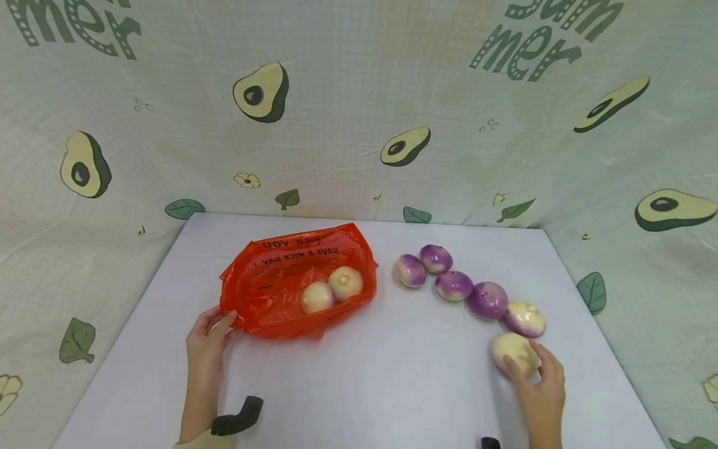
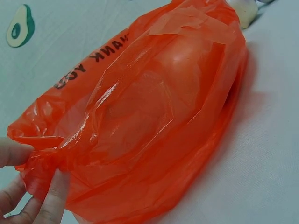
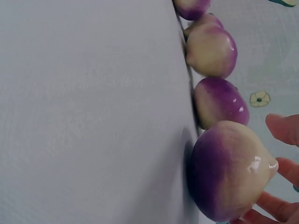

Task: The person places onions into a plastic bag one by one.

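Note:
A red plastic bag (image 1: 297,318) lies with its mouth towards me, two pale turnips (image 1: 318,297) inside it. My left hand (image 1: 213,330) pinches the bag's near left corner; in the left wrist view the fingers (image 2: 55,198) and thumb have the crumpled film between them. At the right, my right hand (image 1: 540,377) is spread over a cream-and-purple turnip (image 1: 513,350), which sits on the table. In the right wrist view its fingertips are at the root end of that turnip (image 3: 224,172), while one digit (image 3: 284,128) stands apart from it.
Several more turnips, among them a purple one (image 1: 488,300) and a half-cream one (image 1: 524,318), form a slanting row from the bag's right side to my right hand. Behind the white table (image 1: 392,386) hangs a cloth (image 1: 336,112) printed with avocados.

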`<control>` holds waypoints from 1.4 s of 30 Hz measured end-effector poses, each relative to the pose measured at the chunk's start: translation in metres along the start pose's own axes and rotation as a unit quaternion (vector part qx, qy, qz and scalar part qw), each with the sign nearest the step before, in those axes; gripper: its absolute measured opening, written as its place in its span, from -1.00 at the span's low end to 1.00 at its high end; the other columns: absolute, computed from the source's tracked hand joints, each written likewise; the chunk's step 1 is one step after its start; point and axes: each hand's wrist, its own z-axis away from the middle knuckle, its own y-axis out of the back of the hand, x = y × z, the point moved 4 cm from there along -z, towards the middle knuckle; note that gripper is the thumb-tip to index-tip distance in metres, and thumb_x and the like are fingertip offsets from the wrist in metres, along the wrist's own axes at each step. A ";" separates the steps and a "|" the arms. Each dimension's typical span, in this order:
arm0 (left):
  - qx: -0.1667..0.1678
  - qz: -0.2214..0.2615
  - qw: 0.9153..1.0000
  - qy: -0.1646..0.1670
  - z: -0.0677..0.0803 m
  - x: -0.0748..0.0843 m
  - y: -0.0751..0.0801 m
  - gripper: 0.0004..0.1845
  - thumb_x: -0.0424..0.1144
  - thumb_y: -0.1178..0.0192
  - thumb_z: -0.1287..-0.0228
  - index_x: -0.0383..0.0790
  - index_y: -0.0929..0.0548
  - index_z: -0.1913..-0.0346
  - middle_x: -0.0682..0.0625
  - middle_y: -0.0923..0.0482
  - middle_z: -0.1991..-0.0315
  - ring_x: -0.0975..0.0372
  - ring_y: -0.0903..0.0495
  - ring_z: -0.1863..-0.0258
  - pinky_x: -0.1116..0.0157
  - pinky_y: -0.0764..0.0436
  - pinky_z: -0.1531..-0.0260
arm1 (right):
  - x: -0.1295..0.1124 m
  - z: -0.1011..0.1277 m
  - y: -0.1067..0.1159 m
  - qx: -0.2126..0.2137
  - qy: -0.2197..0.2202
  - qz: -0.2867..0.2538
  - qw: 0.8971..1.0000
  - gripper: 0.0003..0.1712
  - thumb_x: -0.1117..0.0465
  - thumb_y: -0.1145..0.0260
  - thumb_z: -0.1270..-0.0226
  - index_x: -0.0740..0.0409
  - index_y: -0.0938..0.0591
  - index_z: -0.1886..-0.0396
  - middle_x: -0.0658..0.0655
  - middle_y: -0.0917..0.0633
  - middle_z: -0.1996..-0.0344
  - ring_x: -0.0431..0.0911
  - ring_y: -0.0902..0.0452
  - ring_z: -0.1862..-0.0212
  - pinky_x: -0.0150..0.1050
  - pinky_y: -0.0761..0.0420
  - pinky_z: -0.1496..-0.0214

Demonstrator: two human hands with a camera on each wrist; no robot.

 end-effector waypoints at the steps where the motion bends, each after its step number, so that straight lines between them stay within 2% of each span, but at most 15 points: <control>1: 0.000 -0.001 1.000 0.000 0.000 0.000 0.000 -0.49 0.05 -0.18 -0.21 -0.03 -0.40 -0.17 0.18 -0.39 -0.03 0.37 -0.48 0.11 0.56 -0.55 0.13 | 0.001 -0.001 0.000 -0.007 -0.004 0.002 1.000 -0.32 0.22 -0.37 -0.14 0.29 -0.36 -0.25 0.37 -0.30 -0.26 0.11 -0.17 -0.29 -0.16 -0.18 -0.41; 4: 0.000 -0.001 1.000 0.002 0.000 0.000 0.000 -0.50 0.05 -0.18 -0.21 -0.02 -0.40 -0.17 0.18 -0.38 -0.02 0.37 -0.49 0.11 0.55 -0.54 0.12 | 0.003 -0.003 0.000 -0.024 -0.012 0.008 1.000 -0.27 0.22 -0.37 -0.13 0.32 -0.33 -0.27 0.43 -0.26 -0.26 0.29 -0.13 -0.28 0.21 -0.11 -0.35; 9: -0.002 0.010 1.000 -0.013 -0.002 -0.003 0.001 -0.48 0.07 -0.20 -0.18 -0.03 -0.42 -0.16 0.14 -0.40 -0.03 0.37 -0.50 0.12 0.56 -0.55 0.16 | 0.009 -0.005 -0.002 -0.046 -0.019 0.018 0.999 -0.26 0.22 -0.37 -0.12 0.34 -0.30 -0.27 0.47 -0.22 -0.25 0.36 -0.10 -0.29 0.27 -0.10 -0.30; 15: 0.000 0.024 0.999 -0.033 -0.006 -0.010 0.003 -0.45 0.09 -0.24 -0.13 -0.04 -0.45 -0.16 0.11 -0.44 -0.03 0.38 -0.54 0.17 0.59 -0.57 0.26 | 0.014 -0.007 -0.006 -0.059 -0.025 0.041 0.997 -0.27 0.20 -0.34 -0.16 0.35 -0.28 -0.28 0.50 -0.22 -0.22 0.33 -0.12 -0.25 0.21 -0.19 -0.21; 24: -0.002 0.001 1.000 0.007 0.001 0.000 0.002 -0.47 0.05 -0.17 -0.22 -0.03 -0.38 -0.20 0.17 -0.38 -0.04 0.39 -0.49 0.13 0.56 -0.55 0.14 | 0.013 -0.011 -0.008 -0.060 -0.033 0.064 0.996 -0.27 0.15 -0.32 -0.19 0.37 -0.27 -0.28 0.51 -0.22 -0.20 0.32 -0.12 -0.22 0.16 -0.23 -0.12; 27: -0.005 0.004 1.000 0.007 0.001 0.001 0.002 -0.51 0.01 -0.15 -0.24 -0.04 -0.38 -0.19 0.18 -0.39 0.00 0.41 -0.50 0.17 0.57 -0.56 0.17 | 0.012 -0.011 -0.008 -0.056 -0.028 0.068 0.996 -0.28 0.18 -0.33 -0.17 0.38 -0.29 -0.26 0.51 -0.24 -0.17 0.29 -0.16 -0.17 0.02 -0.27 -0.01; 32: -0.011 0.013 1.000 0.000 0.000 0.001 0.002 -0.55 -0.03 -0.15 -0.27 -0.09 -0.39 -0.16 0.16 -0.40 0.04 0.45 -0.52 0.23 0.59 -0.57 0.21 | 0.011 -0.011 -0.008 -0.054 -0.023 0.069 0.996 -0.29 0.21 -0.35 -0.14 0.39 -0.31 -0.24 0.50 -0.26 -0.14 0.24 -0.20 -0.12 -0.19 -0.24 0.12; 42: -0.008 0.008 1.000 0.001 0.000 0.001 0.002 -0.50 0.00 -0.16 -0.25 -0.09 -0.38 -0.19 0.17 -0.38 0.02 0.44 -0.51 0.20 0.60 -0.56 0.22 | 0.012 -0.011 -0.006 -0.065 -0.042 0.070 0.995 -0.26 0.13 -0.34 -0.16 0.36 -0.30 -0.26 0.51 -0.24 -0.17 0.26 -0.21 -0.11 -0.07 -0.28 0.06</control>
